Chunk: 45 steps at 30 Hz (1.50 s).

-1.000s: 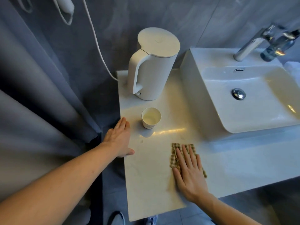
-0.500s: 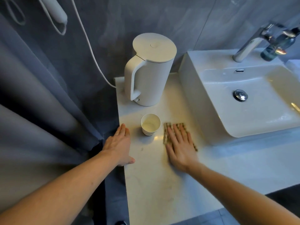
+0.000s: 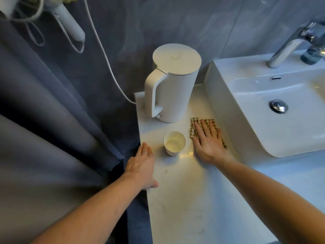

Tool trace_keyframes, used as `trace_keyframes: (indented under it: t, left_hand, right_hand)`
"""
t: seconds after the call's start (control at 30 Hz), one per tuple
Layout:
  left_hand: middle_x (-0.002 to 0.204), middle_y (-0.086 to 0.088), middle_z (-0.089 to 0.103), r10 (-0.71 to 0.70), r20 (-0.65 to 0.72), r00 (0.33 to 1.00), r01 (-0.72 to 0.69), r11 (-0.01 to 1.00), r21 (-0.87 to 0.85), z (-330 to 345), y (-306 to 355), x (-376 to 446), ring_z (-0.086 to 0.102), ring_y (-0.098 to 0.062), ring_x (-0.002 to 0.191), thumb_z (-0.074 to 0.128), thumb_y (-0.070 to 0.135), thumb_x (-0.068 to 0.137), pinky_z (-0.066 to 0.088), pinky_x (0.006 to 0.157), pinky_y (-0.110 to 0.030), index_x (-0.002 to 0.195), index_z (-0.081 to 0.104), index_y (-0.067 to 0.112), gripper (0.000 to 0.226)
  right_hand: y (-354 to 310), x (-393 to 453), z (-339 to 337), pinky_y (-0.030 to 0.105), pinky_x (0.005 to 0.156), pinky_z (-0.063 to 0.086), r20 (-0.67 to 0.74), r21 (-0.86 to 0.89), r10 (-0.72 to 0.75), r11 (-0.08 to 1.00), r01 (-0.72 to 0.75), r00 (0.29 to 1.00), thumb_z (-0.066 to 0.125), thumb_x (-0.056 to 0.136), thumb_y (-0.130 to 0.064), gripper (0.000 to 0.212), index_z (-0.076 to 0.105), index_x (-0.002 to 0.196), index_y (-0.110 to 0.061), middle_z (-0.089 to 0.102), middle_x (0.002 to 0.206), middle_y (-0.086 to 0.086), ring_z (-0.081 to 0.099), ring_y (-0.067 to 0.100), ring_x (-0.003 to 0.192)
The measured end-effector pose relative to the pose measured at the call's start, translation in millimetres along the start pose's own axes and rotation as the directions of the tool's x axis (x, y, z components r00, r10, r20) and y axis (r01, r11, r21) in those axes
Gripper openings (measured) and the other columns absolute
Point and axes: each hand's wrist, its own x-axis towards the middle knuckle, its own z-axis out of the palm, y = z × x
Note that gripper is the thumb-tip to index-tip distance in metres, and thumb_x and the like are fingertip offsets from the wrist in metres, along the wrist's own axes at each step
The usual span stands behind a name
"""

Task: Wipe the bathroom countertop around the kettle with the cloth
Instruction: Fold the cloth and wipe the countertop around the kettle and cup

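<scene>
A tall white kettle (image 3: 171, 85) stands at the back left of the pale countertop (image 3: 184, 199), handle turned to the left. My right hand (image 3: 208, 140) lies flat, fingers spread, pressing a brown checked cloth (image 3: 195, 122) onto the counter just right of the kettle's base, beside the sink's side wall. Most of the cloth is hidden under my palm. My left hand (image 3: 142, 164) rests flat on the counter's left edge and holds nothing. A small white paper cup (image 3: 174, 143) stands between my two hands, in front of the kettle.
A white vessel sink (image 3: 263, 95) rises on the right with a chrome tap (image 3: 288, 46) and a dark bottle (image 3: 311, 55) behind it. The kettle's white cord (image 3: 105, 55) runs up the grey wall. A grey curtain (image 3: 52, 120) hangs at left, a hair dryer (image 3: 70, 23) above.
My right hand has slid the cloth away from me, from the counter's front past the cup to beside the kettle's base. My left hand has stayed on the counter's edge.
</scene>
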Motion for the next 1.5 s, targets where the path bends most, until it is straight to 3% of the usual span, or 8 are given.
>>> trace_keyframes:
  t: [0.37,0.5,0.63,0.77,0.87,1.13,1.3,1.5]
  left_hand:
    - [0.174,-0.013,-0.010,-0.010,0.015,1.000,0.010,0.998,-0.056,-10,1,-7,-0.001,-0.023,0.161,0.087,0.056,0.069,0.031,0.124,-0.042,0.164,0.002,0.003,0.138]
    - [0.175,-0.008,-0.004,-0.013,0.009,1.000,0.013,0.995,-0.100,-12,-4,-12,0.008,-0.021,0.161,0.086,0.060,0.065,0.030,0.124,-0.041,0.164,0.010,0.008,0.135]
    - [0.165,0.000,0.029,-0.012,-0.108,0.994,-0.008,0.983,-0.185,-13,0,-10,0.034,-0.024,0.149,0.078,0.066,0.068,0.032,0.118,-0.040,0.156,0.031,0.017,0.112]
    - [0.168,0.008,0.027,-0.053,-0.245,0.968,-0.084,0.853,-0.515,-19,21,5,0.031,-0.020,0.152,0.081,0.061,0.074,0.033,0.120,-0.041,0.164,0.018,0.027,0.115]
    - [0.165,0.007,0.034,-0.086,-0.310,0.947,-0.138,0.762,-0.633,-32,41,16,0.037,-0.021,0.148,0.087,0.050,0.075,0.038,0.113,-0.038,0.161,0.023,0.029,0.109]
    - [0.154,0.007,0.048,-0.104,-0.332,0.937,-0.149,0.743,-0.653,-51,84,31,0.049,-0.025,0.136,0.086,0.035,0.078,0.041,0.102,-0.035,0.157,0.031,0.034,0.096]
    - [0.156,0.009,0.047,-0.017,-0.355,0.935,-0.202,0.797,-0.570,-67,117,55,0.048,-0.022,0.139,0.085,0.036,0.076,0.041,0.105,-0.033,0.157,0.032,0.034,0.097]
    - [0.158,0.003,0.047,0.018,-0.374,0.927,-0.217,0.839,-0.499,-77,144,86,0.050,-0.026,0.138,0.087,0.038,0.075,0.047,0.107,-0.040,0.158,0.035,0.028,0.098]
  right_hand:
    - [-1,-217,41,0.049,0.127,-0.006,0.049,-0.044,-0.186,0.981,0.188,0.981,0.029,0.106,-0.054,0.071,-0.004,0.166,-0.034,-0.010,0.175,-0.009,-0.014,0.020,0.161]
    - [7,-190,28,0.047,0.128,-0.008,0.056,-0.071,-0.216,0.973,0.219,0.975,0.022,0.106,-0.055,0.068,-0.003,0.166,-0.035,-0.011,0.174,-0.010,-0.018,0.017,0.161]
    - [19,-111,12,0.047,0.130,-0.010,0.005,-0.054,-0.082,0.995,0.083,0.997,0.018,0.107,-0.055,0.066,-0.008,0.165,-0.038,-0.012,0.174,-0.008,-0.021,0.016,0.160]
    - [19,-62,9,0.048,0.129,-0.014,-0.001,0.027,0.011,1.000,-0.011,1.000,0.023,0.109,-0.053,0.066,-0.006,0.166,-0.036,-0.015,0.174,-0.008,-0.023,0.016,0.159]
    - [18,-82,15,0.048,0.129,-0.013,-0.029,0.030,0.000,1.000,0.001,1.000,0.024,0.108,-0.053,0.068,-0.005,0.166,-0.034,-0.014,0.174,-0.006,-0.022,0.017,0.159]
    - [39,-202,22,0.045,0.128,-0.009,0.007,0.000,-0.046,0.999,0.046,0.999,0.022,0.107,-0.057,0.070,-0.009,0.165,-0.034,-0.018,0.173,-0.009,-0.027,0.014,0.158]
    - [44,-183,21,0.044,0.129,-0.012,-0.009,-0.018,-0.042,0.999,0.042,0.999,0.022,0.106,-0.057,0.071,-0.010,0.165,-0.033,-0.020,0.172,-0.010,-0.030,0.013,0.156]
    - [46,-124,21,0.047,0.130,-0.007,-0.078,0.030,0.043,0.999,-0.041,0.996,0.020,0.105,-0.054,0.071,0.000,0.167,-0.028,-0.004,0.176,-0.001,-0.014,0.021,0.161]
